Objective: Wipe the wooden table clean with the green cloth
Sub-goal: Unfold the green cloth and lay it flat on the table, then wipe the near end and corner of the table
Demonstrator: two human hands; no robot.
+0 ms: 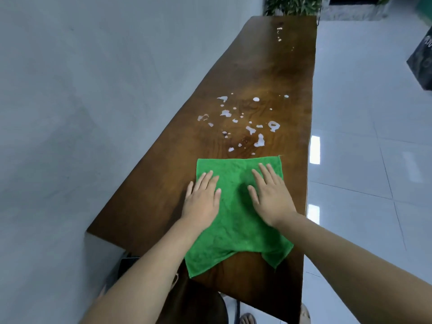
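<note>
Tabletop (268, 66): long, dark wood, running away from the viewer, with a grey wall along its left side and a white tiled floor (374, 160) on its right.
Cloth (236, 213): green, spread flat on the near part of the tabletop; its near edge is rumpled, with two corners pointing toward the viewer.
Left hand (202, 199): palm down, fingers stretched out, lying flat on the cloth's left edge, the outer fingers reaching past it onto the wood; it grips nothing.
Right hand (271, 197): palm down, fingers stretched out, pressed flat on the cloth's right half; it grips nothing.
Spill (245, 122): white splashes and droplets scattered on the wood just beyond the cloth's far edge.
Far drops (279, 33): a few small white spots near the tabletop's far end.
Plants (292, 4): green leaves behind the far end.
</note>
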